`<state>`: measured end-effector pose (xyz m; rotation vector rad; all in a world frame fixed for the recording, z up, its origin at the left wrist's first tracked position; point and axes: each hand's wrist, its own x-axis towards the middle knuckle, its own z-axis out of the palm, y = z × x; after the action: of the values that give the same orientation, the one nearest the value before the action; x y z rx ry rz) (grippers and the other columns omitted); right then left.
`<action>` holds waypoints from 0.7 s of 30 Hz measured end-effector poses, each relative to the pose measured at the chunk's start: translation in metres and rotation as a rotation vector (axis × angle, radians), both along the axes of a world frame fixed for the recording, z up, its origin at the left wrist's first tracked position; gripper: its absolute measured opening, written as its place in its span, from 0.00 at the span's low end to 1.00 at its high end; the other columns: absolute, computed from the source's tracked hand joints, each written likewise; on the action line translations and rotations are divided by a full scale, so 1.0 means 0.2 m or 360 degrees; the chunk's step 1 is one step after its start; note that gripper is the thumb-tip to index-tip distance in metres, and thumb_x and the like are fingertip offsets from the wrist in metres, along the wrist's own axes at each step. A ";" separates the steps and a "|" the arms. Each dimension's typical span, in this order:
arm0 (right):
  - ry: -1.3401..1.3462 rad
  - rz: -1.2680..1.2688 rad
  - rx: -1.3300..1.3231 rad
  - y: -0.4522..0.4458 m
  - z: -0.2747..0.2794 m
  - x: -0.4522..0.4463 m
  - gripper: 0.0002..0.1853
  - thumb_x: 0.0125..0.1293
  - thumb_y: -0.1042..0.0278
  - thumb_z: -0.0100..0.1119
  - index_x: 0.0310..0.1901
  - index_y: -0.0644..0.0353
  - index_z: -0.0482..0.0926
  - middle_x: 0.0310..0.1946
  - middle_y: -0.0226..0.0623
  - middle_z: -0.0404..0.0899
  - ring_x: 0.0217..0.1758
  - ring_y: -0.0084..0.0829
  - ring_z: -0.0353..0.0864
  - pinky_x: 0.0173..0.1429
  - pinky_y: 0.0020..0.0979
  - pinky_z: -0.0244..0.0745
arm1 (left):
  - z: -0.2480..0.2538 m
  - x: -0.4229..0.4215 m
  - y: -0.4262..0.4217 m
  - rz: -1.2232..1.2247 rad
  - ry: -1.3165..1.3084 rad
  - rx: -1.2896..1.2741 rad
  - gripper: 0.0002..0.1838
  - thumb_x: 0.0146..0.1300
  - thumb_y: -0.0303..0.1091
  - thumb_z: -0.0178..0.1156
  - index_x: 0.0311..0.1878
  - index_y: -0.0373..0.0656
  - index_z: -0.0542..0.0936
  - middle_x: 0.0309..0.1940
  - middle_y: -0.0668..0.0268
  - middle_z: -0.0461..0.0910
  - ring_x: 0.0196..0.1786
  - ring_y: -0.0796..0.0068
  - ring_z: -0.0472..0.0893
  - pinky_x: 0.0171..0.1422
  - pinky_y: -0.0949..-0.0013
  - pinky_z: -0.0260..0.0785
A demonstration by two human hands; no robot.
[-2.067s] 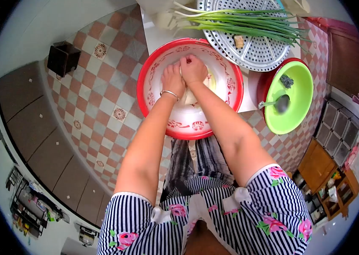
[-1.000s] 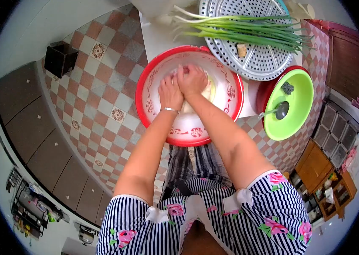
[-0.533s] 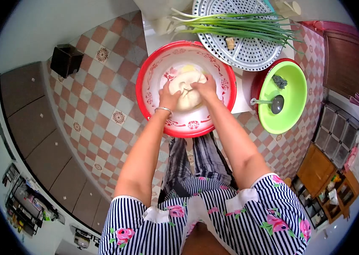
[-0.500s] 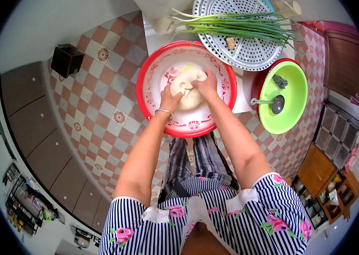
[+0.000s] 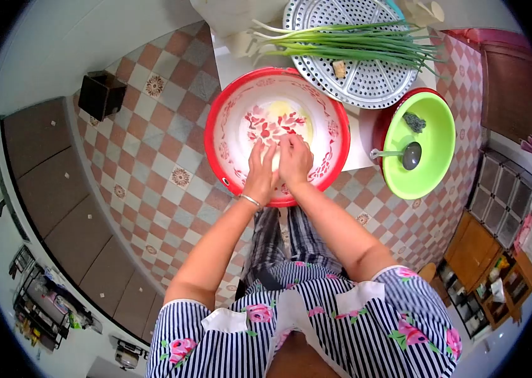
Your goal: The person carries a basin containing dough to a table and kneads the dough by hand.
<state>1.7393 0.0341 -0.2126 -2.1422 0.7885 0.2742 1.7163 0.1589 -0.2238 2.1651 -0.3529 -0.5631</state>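
A red-rimmed enamel basin [image 5: 214, 135] with red patterns stands in front of me, and its printed floor shows. Low in the basin, near its close side, both my hands are side by side on a lump of dough [image 5: 277, 159]. Most of the dough is hidden beneath them; only a pale strip shows between. My left hand [image 5: 260, 173], with a bracelet at the wrist, has its fingers bent over the dough. My right hand [image 5: 295, 162] curls its fingers around the dough's far side. A yellowish wet patch [image 5: 280, 109] lies on the basin floor beyond the hands.
Behind the basin, a perforated steamer tray [image 5: 379, 88] holds green onions [image 5: 354, 47] and a small brown piece [image 5: 339, 68]. At right, a green bowl [image 5: 433, 160] contains a ladle [image 5: 411, 155] and a scouring pad [image 5: 414, 122]. A dark bin [image 5: 101, 96] stands on the tiled floor.
Both hands have moved toward me, closer together, with the dough now mostly covered by them. More of the basin's printed floor is exposed. The basin has shifted slightly.
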 end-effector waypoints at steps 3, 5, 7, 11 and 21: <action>-0.0606 0.0115 -0.0335 0.04 -0.14 -0.13 0.11 0.61 0.60 0.54 0.33 0.55 0.83 0.38 0.36 0.84 0.49 0.41 0.79 0.60 0.42 0.66 | -0.16 -0.04 0.04 -0.0147 -0.0418 0.0158 0.37 0.63 0.30 0.60 0.73 0.53 0.57 0.74 0.42 0.50 0.74 0.35 0.55 0.77 0.46 0.54; -0.0759 0.0170 -0.0507 0.04 -0.21 -0.13 0.10 0.59 0.61 0.54 0.34 0.54 0.83 0.38 0.35 0.84 0.49 0.40 0.79 0.60 0.41 0.65 | -0.24 -0.08 0.06 -0.0156 -0.0572 0.0263 0.30 0.69 0.33 0.56 0.71 0.58 0.58 0.73 0.47 0.54 0.73 0.37 0.59 0.75 0.45 0.57; -0.0879 0.0170 -0.0636 0.06 -0.27 -0.07 0.10 0.57 0.62 0.55 0.35 0.53 0.84 0.36 0.32 0.84 0.47 0.37 0.79 0.60 0.40 0.64 | -0.30 -0.03 0.05 -0.0071 -0.0561 0.0300 0.27 0.72 0.35 0.53 0.71 0.56 0.58 0.72 0.47 0.56 0.73 0.39 0.60 0.76 0.46 0.56; -0.0826 0.0196 -0.0729 0.05 -0.38 0.13 0.08 0.56 0.59 0.56 0.32 0.50 0.83 0.33 0.30 0.83 0.42 0.36 0.78 0.56 0.40 0.65 | -0.34 0.20 -0.01 -0.0061 -0.0430 0.0497 0.26 0.70 0.34 0.50 0.71 0.50 0.62 0.70 0.47 0.60 0.73 0.43 0.61 0.76 0.47 0.54; -0.0577 0.0284 -0.0685 0.04 -0.49 0.44 0.11 0.56 0.56 0.58 0.27 0.52 0.83 0.29 0.35 0.81 0.39 0.41 0.78 0.45 0.42 0.68 | -0.41 0.47 -0.06 0.0014 -0.0200 0.0649 0.24 0.66 0.37 0.50 0.65 0.46 0.71 0.59 0.55 0.71 0.61 0.52 0.70 0.65 0.53 0.63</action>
<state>1.8265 0.0426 -0.3098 -2.5692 0.4741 -0.2121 1.8096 0.1469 -0.3063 2.6015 -0.3160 -0.5301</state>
